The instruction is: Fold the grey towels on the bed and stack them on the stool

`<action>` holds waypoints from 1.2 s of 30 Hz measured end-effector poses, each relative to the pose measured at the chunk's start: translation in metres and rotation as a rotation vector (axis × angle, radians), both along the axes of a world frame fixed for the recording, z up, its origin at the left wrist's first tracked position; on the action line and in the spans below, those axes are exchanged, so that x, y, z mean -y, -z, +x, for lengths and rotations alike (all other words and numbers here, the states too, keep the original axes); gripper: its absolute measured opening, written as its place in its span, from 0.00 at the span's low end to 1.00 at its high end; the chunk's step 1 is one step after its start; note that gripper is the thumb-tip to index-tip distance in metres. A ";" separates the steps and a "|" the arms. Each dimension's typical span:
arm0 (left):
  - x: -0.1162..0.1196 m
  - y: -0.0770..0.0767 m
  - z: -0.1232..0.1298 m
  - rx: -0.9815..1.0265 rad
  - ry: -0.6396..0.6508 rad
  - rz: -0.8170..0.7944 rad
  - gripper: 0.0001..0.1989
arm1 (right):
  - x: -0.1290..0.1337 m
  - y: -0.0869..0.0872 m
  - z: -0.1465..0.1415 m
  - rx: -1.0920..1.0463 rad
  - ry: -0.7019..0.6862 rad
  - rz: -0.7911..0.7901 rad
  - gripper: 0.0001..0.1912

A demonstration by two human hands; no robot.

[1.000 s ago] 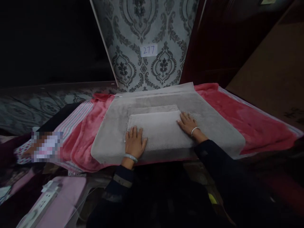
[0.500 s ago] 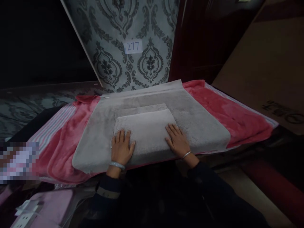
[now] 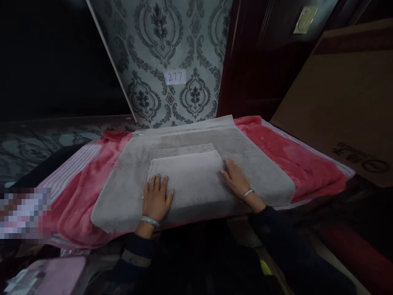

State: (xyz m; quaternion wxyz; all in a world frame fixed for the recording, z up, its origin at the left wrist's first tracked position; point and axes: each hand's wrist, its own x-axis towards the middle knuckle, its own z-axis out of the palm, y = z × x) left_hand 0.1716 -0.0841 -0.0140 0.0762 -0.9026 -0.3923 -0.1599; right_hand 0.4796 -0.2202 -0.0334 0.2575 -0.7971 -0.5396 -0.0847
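A folded light-grey cloth (image 3: 187, 176), perhaps a towel, lies on a larger grey plush mat (image 3: 260, 168). My left hand (image 3: 156, 198) rests flat on the folded cloth's left side, fingers spread and pointing away from me. At the cloth's right edge, my right hand (image 3: 236, 178) is turned partly on its side, with the thumb toward the cloth and the fingers stretched out. Neither hand grips anything. Beneath the mat, a pink-red plush blanket (image 3: 80, 192) shows on both sides.
A large cardboard box (image 3: 346, 102) stands at the right. Patterned wallpaper (image 3: 196, 94) with a paper label (image 3: 175, 76) reading 277 rises behind, beside a dark red door (image 3: 260, 53). A dark screen-like panel (image 3: 55, 57) is at the left. A pink object (image 3: 61, 274) sits lower left.
My right hand has shifted right and tilted from lying flat on the cloth to its edge. My left hand stays on the cloth. The whole view has moved slightly.
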 end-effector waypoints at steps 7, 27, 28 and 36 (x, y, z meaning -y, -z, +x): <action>-0.001 0.003 -0.003 0.011 -0.001 0.015 0.28 | -0.080 -0.041 -0.011 0.022 0.030 -0.334 0.38; -0.057 -0.068 0.050 -0.139 0.161 -0.299 0.30 | -0.088 0.005 0.001 0.037 0.044 -0.347 0.37; -0.063 -0.067 0.060 -0.178 0.134 -0.321 0.31 | -0.088 0.005 0.001 0.041 0.044 -0.349 0.37; -0.081 -0.025 0.073 -0.154 -0.073 -0.317 0.35 | -0.089 0.007 0.003 0.042 0.042 -0.365 0.37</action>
